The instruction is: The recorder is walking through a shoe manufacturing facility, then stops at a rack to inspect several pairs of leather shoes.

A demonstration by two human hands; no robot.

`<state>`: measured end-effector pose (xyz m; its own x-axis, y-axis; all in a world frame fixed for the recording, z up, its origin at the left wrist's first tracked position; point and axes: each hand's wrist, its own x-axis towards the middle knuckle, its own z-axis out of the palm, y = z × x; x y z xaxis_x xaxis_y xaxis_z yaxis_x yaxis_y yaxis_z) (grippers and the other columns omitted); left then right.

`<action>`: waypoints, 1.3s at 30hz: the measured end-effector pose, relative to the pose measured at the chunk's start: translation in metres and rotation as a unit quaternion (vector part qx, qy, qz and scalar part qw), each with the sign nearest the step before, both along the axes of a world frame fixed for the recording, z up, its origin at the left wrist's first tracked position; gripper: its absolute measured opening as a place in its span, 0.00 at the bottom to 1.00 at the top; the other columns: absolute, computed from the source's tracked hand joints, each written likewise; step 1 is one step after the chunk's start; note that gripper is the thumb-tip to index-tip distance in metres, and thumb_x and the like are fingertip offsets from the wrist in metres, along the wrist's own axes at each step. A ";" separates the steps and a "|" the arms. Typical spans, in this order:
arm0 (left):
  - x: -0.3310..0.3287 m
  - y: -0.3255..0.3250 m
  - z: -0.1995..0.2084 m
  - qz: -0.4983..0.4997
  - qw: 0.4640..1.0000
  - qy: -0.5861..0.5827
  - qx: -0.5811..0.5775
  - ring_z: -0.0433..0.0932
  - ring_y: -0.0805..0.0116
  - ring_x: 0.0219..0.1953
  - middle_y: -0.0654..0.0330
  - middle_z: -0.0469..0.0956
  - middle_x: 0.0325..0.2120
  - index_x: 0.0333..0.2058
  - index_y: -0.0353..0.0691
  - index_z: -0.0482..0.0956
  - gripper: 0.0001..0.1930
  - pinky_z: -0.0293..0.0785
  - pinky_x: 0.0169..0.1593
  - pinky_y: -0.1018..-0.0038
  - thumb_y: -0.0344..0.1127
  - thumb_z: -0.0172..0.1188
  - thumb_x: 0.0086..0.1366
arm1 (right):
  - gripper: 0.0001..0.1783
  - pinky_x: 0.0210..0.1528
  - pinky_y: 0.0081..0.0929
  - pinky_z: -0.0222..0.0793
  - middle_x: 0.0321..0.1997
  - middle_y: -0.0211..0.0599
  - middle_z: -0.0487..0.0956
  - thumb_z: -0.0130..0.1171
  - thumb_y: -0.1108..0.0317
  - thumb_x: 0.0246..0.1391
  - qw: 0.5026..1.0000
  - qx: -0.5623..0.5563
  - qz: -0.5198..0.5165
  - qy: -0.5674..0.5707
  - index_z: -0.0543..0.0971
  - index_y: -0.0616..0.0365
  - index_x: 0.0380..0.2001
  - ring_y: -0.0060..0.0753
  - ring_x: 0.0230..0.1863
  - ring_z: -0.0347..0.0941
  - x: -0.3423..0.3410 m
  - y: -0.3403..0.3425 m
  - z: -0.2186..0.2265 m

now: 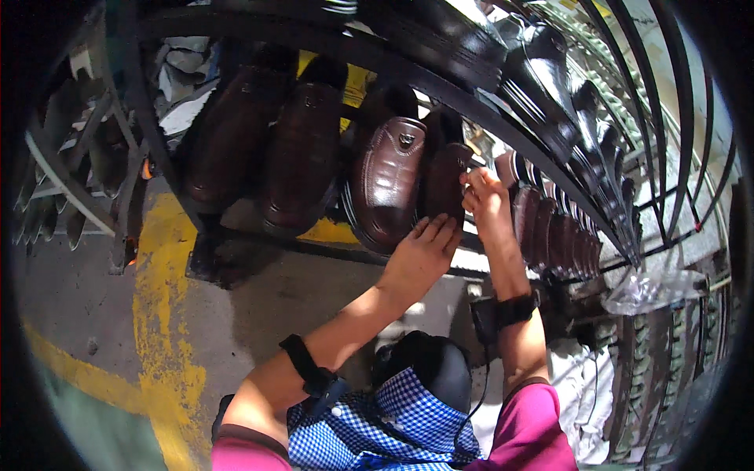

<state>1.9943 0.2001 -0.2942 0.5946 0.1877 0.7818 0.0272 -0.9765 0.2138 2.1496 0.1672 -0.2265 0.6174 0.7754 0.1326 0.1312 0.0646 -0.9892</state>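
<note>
A dark brown leather shoe (446,184) stands toe toward me on a black metal rack. My left hand (424,250) is closed over its toe, fingers bent against the leather. Beside the shoe's upper, my right hand (485,192) is closed in a pinch. A small dark tip shows at its fingers, but what they hold is too small to make out. Directly left stands a shiny brown shoe (386,180) with a small metal ornament on its upper. Another brown shoe (302,161) sits farther left, partly in shadow.
A row of brown shoes (550,228) continues to the right on the same rack. Black shoes (542,94) fill the tier above, behind a black rack bar (518,137). Clear plastic film (652,290) hangs at the right. Yellow floor paint (166,314) runs at left.
</note>
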 end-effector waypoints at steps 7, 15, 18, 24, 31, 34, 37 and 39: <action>-0.004 -0.004 0.004 0.046 0.997 0.059 -0.033 0.66 0.62 0.53 0.56 0.70 0.47 0.45 0.37 0.72 0.21 0.61 0.57 0.65 0.31 0.53 0.49 | 0.11 0.30 0.23 0.66 0.23 0.32 0.72 0.55 0.67 0.51 0.957 -0.139 -0.062 -0.247 0.74 0.63 0.35 0.23 0.25 0.68 0.013 -0.066 0.014; -0.005 0.000 0.010 0.036 0.996 0.079 -0.016 0.63 0.63 0.54 0.58 0.67 0.48 0.45 0.38 0.70 0.20 0.54 0.60 0.60 0.30 0.52 0.50 | 0.49 0.58 0.46 0.55 0.56 0.68 0.58 0.66 0.59 0.36 0.700 -0.367 -0.085 -0.607 0.52 0.51 0.61 0.68 0.58 0.55 0.048 -0.159 -0.009; -0.008 0.000 0.015 0.004 0.994 0.106 -0.010 0.63 0.62 0.53 0.57 0.67 0.47 0.46 0.38 0.70 0.20 0.54 0.61 0.61 0.30 0.51 0.51 | 0.45 0.57 0.47 0.57 0.55 0.70 0.59 0.64 0.61 0.38 0.665 -0.346 -0.107 -0.654 0.55 0.51 0.61 0.69 0.57 0.56 0.055 -0.166 -0.024; -0.006 0.002 0.022 -0.001 0.991 0.132 0.021 0.65 0.60 0.51 0.56 0.68 0.45 0.44 0.38 0.69 0.19 0.54 0.61 0.61 0.30 0.51 0.50 | 0.34 0.56 0.41 0.60 0.58 0.58 0.62 0.61 0.66 0.43 0.704 -0.254 -0.120 -0.652 0.64 0.52 0.57 0.59 0.57 0.59 0.026 -0.140 -0.037; 0.003 -0.017 0.032 0.016 0.993 0.108 0.052 0.66 0.60 0.51 0.57 0.68 0.45 0.44 0.36 0.71 0.21 0.56 0.60 0.61 0.32 0.57 0.48 | 0.27 0.53 0.42 0.61 0.49 0.47 0.71 0.60 0.58 0.46 0.761 -0.205 -0.079 -0.611 0.70 0.49 0.51 0.48 0.53 0.64 0.017 -0.131 -0.005; 0.013 -0.036 0.028 -0.054 0.993 0.069 0.074 0.65 0.60 0.52 0.58 0.66 0.49 0.47 0.37 0.69 0.25 0.58 0.58 0.62 0.33 0.59 0.47 | 0.19 0.45 0.39 0.66 0.41 0.40 0.74 0.57 0.61 0.49 0.752 -0.157 -0.098 -0.632 0.73 0.49 0.46 0.47 0.42 0.70 0.039 -0.124 0.020; 0.028 -0.055 0.022 -0.098 0.992 0.051 0.062 0.65 0.60 0.52 0.58 0.65 0.51 0.49 0.37 0.68 0.27 0.61 0.56 0.64 0.32 0.59 0.48 | 0.13 0.37 0.37 0.70 0.35 0.42 0.73 0.55 0.65 0.49 0.757 -0.134 -0.033 -0.638 0.74 0.52 0.40 0.49 0.36 0.73 0.050 -0.098 0.035; 0.035 -0.059 0.016 -0.091 0.993 0.053 0.057 0.65 0.61 0.52 0.58 0.64 0.53 0.53 0.38 0.65 0.30 0.63 0.54 0.66 0.32 0.59 0.48 | 0.11 0.36 0.38 0.71 0.36 0.43 0.73 0.53 0.68 0.48 0.724 -0.187 -0.026 -0.664 0.74 0.54 0.37 0.49 0.36 0.73 0.055 -0.078 0.034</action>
<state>2.0294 0.1415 -0.2780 0.6914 -0.0162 0.7223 -0.1359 -0.9848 0.1080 2.2041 0.0891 -0.1922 0.1680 0.8907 0.4223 0.9747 -0.2140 0.0637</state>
